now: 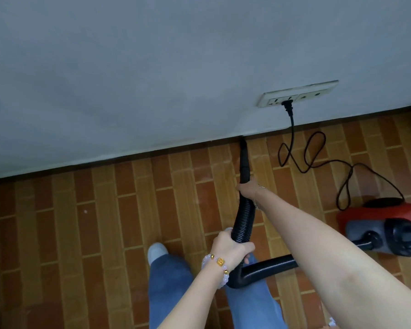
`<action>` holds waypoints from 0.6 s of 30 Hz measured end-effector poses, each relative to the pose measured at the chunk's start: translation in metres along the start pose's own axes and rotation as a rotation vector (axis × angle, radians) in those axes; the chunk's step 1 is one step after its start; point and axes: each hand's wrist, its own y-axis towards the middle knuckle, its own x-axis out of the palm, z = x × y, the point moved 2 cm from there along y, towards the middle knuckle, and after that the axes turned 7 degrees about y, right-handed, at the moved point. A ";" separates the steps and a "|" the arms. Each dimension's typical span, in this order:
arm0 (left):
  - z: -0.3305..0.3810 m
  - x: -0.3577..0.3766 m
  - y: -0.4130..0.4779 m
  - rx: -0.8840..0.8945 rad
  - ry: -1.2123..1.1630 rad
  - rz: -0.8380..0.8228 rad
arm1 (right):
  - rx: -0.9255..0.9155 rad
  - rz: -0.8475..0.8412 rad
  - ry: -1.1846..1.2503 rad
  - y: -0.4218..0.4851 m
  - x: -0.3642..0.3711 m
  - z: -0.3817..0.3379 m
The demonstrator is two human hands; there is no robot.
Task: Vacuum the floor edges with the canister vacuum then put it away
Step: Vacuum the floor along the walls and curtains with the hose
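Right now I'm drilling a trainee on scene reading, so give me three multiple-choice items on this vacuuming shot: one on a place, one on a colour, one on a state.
1. The nozzle has its tip: A) where wall meets floor; B) on a rug; C) under a sofa.
2. The canister is mainly: A) green; B) red; C) white.
3. The left hand: A) hangs open; B) grips the hose; C) holds a cloth.
Answers: 1 A, the tip touches the wall's base; 2 B, a red shell shows; 3 B, it wraps round the black hose.
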 end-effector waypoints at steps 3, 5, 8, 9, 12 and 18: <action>-0.007 -0.014 -0.007 0.005 -0.039 -0.010 | 0.024 0.008 0.007 -0.003 0.021 -0.001; -0.014 -0.026 -0.011 0.005 -0.061 -0.011 | 0.026 0.008 0.012 -0.003 0.035 -0.001; -0.025 -0.050 -0.015 0.012 -0.058 -0.021 | 0.038 -0.011 0.030 -0.009 0.061 -0.003; -0.028 -0.060 -0.017 0.012 -0.055 -0.022 | 0.038 -0.007 0.037 -0.011 0.070 -0.005; -0.039 -0.089 -0.022 0.021 -0.029 -0.016 | 0.030 0.010 0.039 -0.016 0.097 -0.011; -0.061 -0.149 -0.037 0.036 0.035 0.024 | 0.029 0.017 -0.044 -0.035 0.156 -0.025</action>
